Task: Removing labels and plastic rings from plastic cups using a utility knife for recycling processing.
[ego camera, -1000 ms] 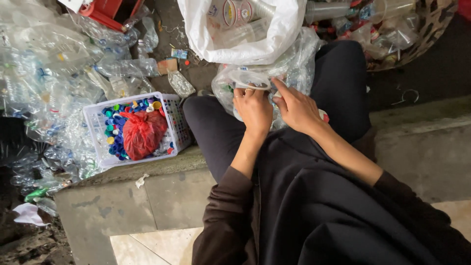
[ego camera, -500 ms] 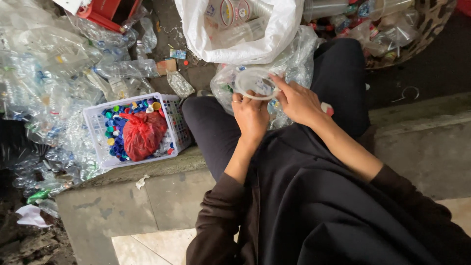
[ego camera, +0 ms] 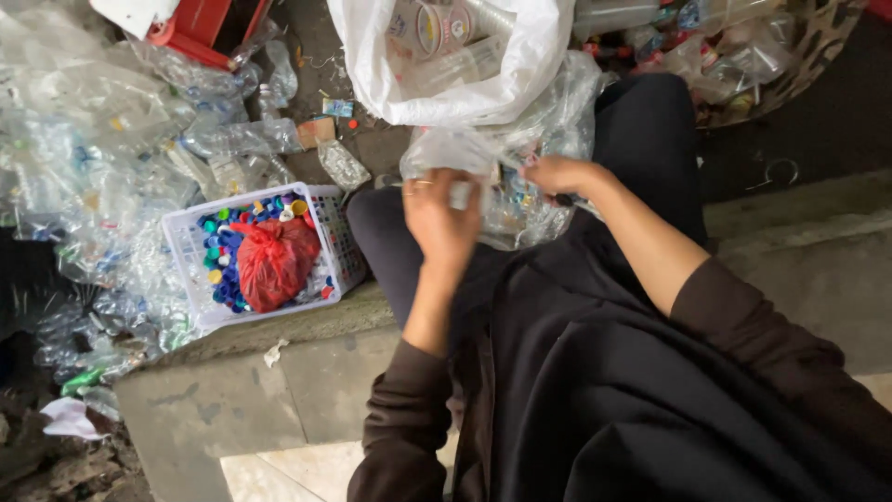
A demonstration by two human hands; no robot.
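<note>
Both hands busy in the clear plastic on our lap

Our left hand [ego camera: 441,218] curls its fingers around a clear plastic piece [ego camera: 462,193]; right hand [ego camera: 556,175] pinches the clear plastic bag [ego camera: 520,200] just beside it.

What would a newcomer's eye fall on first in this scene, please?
Probably the red bag lying on coloured bottle caps in the white basket, left of the person's knees. Next, the left hand and right hand working on clear plastic at centre, below an open white sack of cups.
</note>
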